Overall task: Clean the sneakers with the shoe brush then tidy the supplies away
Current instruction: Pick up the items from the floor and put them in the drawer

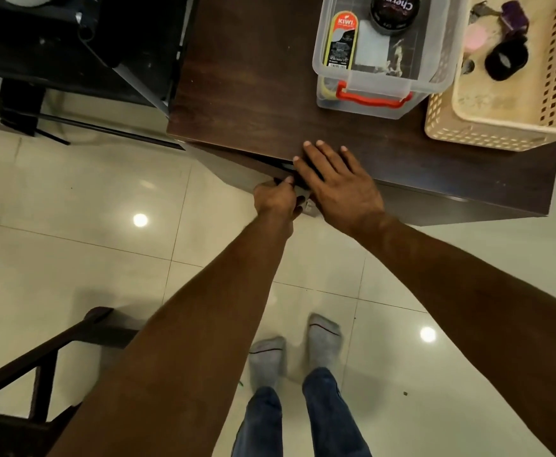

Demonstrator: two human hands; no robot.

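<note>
Place: a home interior, most likely a living room or entry area.
Floor: glossy cream tiles (72,179) with grout lines, reflecting round ceiling lights.
Furniture: low dark wood-grain table (253,77); part of a dark wooden chair frame (39,354) at lower left; black metal stand legs (72,123) at upper left.
Storage: clear plastic box (378,61) with red handle, holding household shoe polish, a Kiwi pack and a Cherry tin; beside it a beige perforated basket (501,127) of small personal odds and ends.
Person: stands in grey socks (324,338) and jeans, no shoes on, as indoors at home.
</note>
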